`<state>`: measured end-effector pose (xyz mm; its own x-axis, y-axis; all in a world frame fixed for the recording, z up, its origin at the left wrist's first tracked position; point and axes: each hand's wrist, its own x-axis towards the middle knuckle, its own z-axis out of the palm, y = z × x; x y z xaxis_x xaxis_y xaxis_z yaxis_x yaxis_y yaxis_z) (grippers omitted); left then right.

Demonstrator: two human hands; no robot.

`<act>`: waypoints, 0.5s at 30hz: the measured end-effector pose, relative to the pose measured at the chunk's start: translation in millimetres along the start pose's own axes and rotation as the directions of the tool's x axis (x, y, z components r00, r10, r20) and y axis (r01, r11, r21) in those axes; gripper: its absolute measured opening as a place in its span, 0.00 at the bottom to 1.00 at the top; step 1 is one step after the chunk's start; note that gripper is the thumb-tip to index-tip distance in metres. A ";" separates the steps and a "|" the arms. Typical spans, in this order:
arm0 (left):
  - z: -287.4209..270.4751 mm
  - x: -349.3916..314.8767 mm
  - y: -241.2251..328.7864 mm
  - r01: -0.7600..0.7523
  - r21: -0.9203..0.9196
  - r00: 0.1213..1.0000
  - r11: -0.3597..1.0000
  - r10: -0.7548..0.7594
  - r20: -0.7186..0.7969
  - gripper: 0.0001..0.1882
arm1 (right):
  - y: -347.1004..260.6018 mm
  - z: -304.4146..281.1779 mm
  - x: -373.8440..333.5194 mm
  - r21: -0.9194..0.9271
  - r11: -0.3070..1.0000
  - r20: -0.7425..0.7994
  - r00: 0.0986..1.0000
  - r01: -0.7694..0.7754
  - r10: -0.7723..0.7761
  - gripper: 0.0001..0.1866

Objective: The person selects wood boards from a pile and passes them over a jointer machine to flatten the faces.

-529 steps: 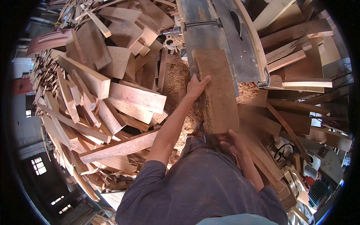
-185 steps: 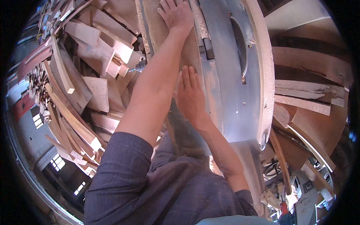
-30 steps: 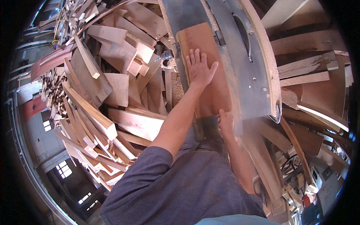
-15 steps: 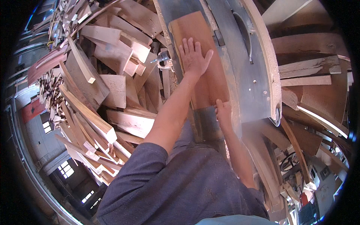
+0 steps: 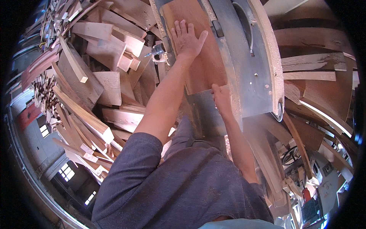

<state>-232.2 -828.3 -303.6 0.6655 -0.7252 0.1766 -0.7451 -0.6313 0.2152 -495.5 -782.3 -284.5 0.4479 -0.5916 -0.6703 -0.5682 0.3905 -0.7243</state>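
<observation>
A reddish-brown wooden board lies flat, lengthwise, on the metal bed of a woodworking machine. My left hand rests palm down on top of it with the fingers spread. At the board's near right corner is my right hand, its fingers curled and its thumb against the end. Bare metal shows between that near end and my body. The board's far end runs toward the top edge of the picture.
Right of the board is a wider grey metal surface with a sawdust-covered rim. A drill chuck sticks out on the machine's left side. Piled boards and offcuts fill the left; more planks lie to the right.
The board has slid forward along the bed, away from my body, with both hands moving along on it. More bare metal shows behind its near end.
</observation>
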 end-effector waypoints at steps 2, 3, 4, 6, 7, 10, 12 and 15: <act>0.3 -1.1 -0.6 0.003 0.018 1.000 1.000 -0.003 -0.007 0.43 | -8.4 -6.1 -6.1 -0.412 0.886 0.098 0.978 0.211 -0.187 0.19; -0.7 -0.6 -0.4 0.000 0.029 1.000 1.000 0.000 -0.008 0.43 | -20.8 -5.9 -9.2 -0.469 0.807 0.088 0.928 0.359 -0.362 0.17; -0.9 -1.2 0.1 0.000 0.025 1.000 1.000 0.000 -0.003 0.43 | -34.1 -1.5 -13.2 -0.525 0.702 0.084 0.850 0.481 -0.520 0.15; -2.4 1.1 0.8 0.001 0.014 1.000 1.000 -0.002 0.005 0.43 | -46.8 11.3 -6.5 -0.623 0.472 0.118 0.672 0.623 -0.731 0.16; -0.2 2.3 0.9 0.001 0.009 1.000 1.000 -0.001 -0.001 0.43 | -51.9 17.7 8.1 -0.662 0.364 0.149 0.591 0.655 -0.792 0.18; 3.8 7.1 0.3 0.003 0.010 1.000 1.000 -0.003 -0.001 0.43 | -57.5 32.9 45.9 -0.727 0.257 0.163 0.524 0.637 -0.836 0.23; 4.2 8.8 0.2 0.009 0.027 1.000 1.000 -0.009 0.019 0.43 | -57.6 38.2 55.4 -0.759 0.253 0.166 0.555 0.599 -0.815 0.26; 3.9 8.6 -1.9 0.016 0.034 0.999 0.999 -0.017 0.042 0.44 | -62.4 41.5 64.2 -0.793 0.237 0.193 0.600 0.561 -0.776 0.29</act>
